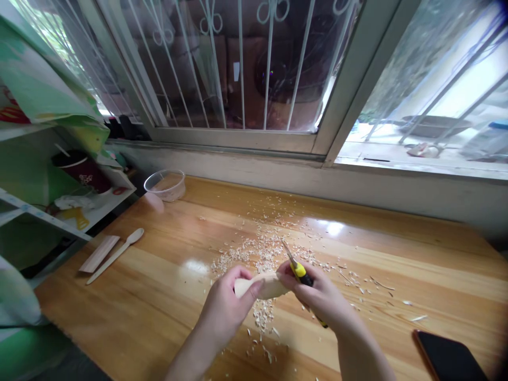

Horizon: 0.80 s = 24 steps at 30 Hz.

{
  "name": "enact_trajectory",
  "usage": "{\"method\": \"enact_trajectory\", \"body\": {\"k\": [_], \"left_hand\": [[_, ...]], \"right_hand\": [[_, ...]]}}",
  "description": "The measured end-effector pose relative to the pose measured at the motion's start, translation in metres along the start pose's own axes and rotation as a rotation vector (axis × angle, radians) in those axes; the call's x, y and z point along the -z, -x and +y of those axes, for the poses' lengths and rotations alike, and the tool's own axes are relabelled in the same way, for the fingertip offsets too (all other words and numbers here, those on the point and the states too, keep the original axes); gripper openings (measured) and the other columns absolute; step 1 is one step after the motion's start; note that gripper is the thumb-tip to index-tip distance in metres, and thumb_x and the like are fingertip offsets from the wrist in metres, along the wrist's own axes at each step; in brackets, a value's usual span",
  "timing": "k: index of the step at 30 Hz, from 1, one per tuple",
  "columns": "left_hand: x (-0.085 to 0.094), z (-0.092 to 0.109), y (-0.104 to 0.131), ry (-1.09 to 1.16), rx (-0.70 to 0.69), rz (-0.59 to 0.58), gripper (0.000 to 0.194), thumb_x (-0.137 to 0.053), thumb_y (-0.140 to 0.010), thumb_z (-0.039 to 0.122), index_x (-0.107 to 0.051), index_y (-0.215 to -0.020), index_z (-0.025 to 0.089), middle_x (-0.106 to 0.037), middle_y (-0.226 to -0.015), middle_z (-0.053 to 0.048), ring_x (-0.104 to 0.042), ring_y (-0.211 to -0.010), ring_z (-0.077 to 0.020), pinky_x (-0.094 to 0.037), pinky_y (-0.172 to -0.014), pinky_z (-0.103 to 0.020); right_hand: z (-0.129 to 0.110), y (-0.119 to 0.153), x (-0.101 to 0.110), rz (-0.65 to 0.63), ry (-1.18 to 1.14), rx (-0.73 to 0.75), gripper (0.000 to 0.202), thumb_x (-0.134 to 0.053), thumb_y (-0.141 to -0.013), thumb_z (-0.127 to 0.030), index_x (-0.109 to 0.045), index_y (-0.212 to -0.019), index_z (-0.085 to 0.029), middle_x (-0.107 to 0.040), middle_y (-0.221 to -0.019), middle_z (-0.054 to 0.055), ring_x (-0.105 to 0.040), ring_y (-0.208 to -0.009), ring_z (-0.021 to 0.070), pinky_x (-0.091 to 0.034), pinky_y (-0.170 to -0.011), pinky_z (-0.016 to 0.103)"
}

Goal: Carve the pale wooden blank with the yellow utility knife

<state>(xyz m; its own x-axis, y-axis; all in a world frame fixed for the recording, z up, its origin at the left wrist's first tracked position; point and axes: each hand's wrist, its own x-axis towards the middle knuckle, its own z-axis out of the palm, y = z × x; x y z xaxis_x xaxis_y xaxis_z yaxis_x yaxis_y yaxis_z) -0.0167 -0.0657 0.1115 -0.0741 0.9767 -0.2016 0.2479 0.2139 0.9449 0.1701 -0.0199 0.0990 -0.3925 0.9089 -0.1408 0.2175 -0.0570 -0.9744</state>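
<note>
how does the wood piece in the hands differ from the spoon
The wood piece is held in the left hand and right hand; the spoon lies on the table. The wood piece looks thicker; the spoon is slender, with a long handle. Both are pale.

Nothing can be read; the pale mark [85,179] on the dark cup [82,168] is too small.

Knife [299,271] in right hand [323,296]; shavings [266,258]

Above the counter [159,312], the left hand [228,299] is gripping, thumb [254,289] extended; the right hand [319,291] is curling its fingers; both forearms [194,344] are slanting inward.
</note>
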Motion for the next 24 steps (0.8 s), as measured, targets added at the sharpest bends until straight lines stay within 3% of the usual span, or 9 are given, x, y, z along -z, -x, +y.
{"method": "enact_trajectory", "body": {"k": [3, 5, 7, 12, 15, 18, 21, 24], "left_hand": [[-0.008, 0.002, -0.002, 0.403, -0.011, 0.172, 0.046, -0.068, -0.074, 0.040, -0.045, -0.109, 0.022, -0.057, -0.077, 0.003, -0.052, -0.059, -0.0119, -0.043, -0.051, -0.022], [-0.015, 0.001, -0.003, 0.568, -0.046, 0.145, 0.047, -0.070, -0.073, 0.038, -0.048, -0.110, 0.019, -0.062, -0.094, -0.004, -0.059, -0.085, -0.0168, -0.049, -0.070, -0.026], [-0.021, -0.002, -0.004, 0.625, -0.012, 0.061, 0.040, -0.064, -0.079, 0.041, -0.053, -0.108, 0.016, -0.064, -0.100, -0.008, -0.059, -0.095, -0.0195, -0.046, -0.079, -0.029], [-0.023, -0.004, -0.005, 0.639, -0.015, -0.001, 0.032, -0.055, -0.085, 0.044, -0.056, -0.102, 0.017, -0.065, -0.093, -0.006, -0.060, -0.092, -0.0201, -0.044, -0.085, -0.032], [-0.019, -0.001, -0.003, 0.567, -0.017, -0.027, 0.030, -0.054, -0.085, 0.045, -0.051, -0.099, 0.018, -0.058, -0.081, -0.001, -0.059, -0.077, -0.0167, -0.047, -0.072, -0.031], [-0.015, 0.001, 0.001, 0.476, 0.016, -0.141, 0.028, -0.052, -0.087, 0.041, -0.044, -0.104, 0.020, -0.048, -0.072, 0.004, -0.050, -0.061, -0.0116, -0.043, -0.054, -0.024], [-0.013, 0.001, 0.004, 0.377, -0.028, -0.245, 0.024, -0.054, -0.087, 0.038, -0.044, -0.097, 0.019, -0.043, -0.069, 0.006, -0.039, -0.056, -0.0080, -0.034, -0.052, -0.021], [-0.012, -0.002, 0.005, 0.361, -0.011, -0.284, 0.031, -0.052, -0.087, 0.044, -0.043, -0.106, 0.020, -0.041, -0.067, 0.006, -0.035, -0.054, -0.0081, -0.030, -0.051, -0.021]], "right_hand": [[0.005, -0.004, -0.013, -0.011, -0.180, -0.084, 0.024, -0.058, -0.077, -0.043, -0.047, -0.083, -0.022, -0.039, -0.059, -0.007, -0.032, -0.043, 0.0057, -0.026, -0.039, 0.020], [0.006, -0.006, -0.023, 0.020, -0.299, -0.112, 0.030, -0.059, -0.076, -0.046, -0.040, -0.082, -0.023, -0.036, -0.057, -0.009, -0.031, -0.042, 0.0055, -0.025, -0.039, 0.020], [0.005, -0.006, -0.031, -0.002, -0.315, -0.119, 0.032, -0.060, -0.076, -0.047, -0.039, -0.081, -0.023, -0.037, -0.058, -0.009, -0.032, -0.044, 0.0056, -0.026, -0.041, 0.020], [0.000, -0.001, -0.029, -0.096, -0.104, 0.005, 0.030, -0.059, -0.078, -0.046, -0.040, -0.082, -0.023, -0.044, -0.068, -0.005, -0.037, -0.053, 0.0078, -0.032, -0.047, 0.021], [0.002, 0.004, -0.013, 0.000, 0.175, 0.134, 0.029, -0.048, -0.086, -0.051, -0.044, -0.088, -0.022, -0.046, -0.071, -0.003, -0.041, -0.060, 0.0107, -0.036, -0.055, 0.024], [0.001, 0.009, 0.001, 0.071, 0.341, 0.147, 0.031, -0.032, -0.093, -0.051, -0.044, -0.090, -0.023, -0.048, -0.068, -0.003, -0.042, -0.057, 0.0112, -0.036, -0.054, 0.025], [-0.004, 0.013, 0.003, 0.110, 0.506, 0.210, 0.032, -0.038, -0.090, -0.054, -0.045, -0.090, -0.022, -0.052, -0.070, -0.002, -0.046, -0.058, 0.0119, -0.037, -0.055, 0.026], [-0.008, 0.015, -0.002, 0.096, 0.613, 0.300, 0.034, -0.045, -0.087, -0.056, -0.047, -0.089, -0.022, -0.056, -0.071, 0.000, -0.049, -0.059, 0.0126, -0.038, -0.055, 0.026]]}}
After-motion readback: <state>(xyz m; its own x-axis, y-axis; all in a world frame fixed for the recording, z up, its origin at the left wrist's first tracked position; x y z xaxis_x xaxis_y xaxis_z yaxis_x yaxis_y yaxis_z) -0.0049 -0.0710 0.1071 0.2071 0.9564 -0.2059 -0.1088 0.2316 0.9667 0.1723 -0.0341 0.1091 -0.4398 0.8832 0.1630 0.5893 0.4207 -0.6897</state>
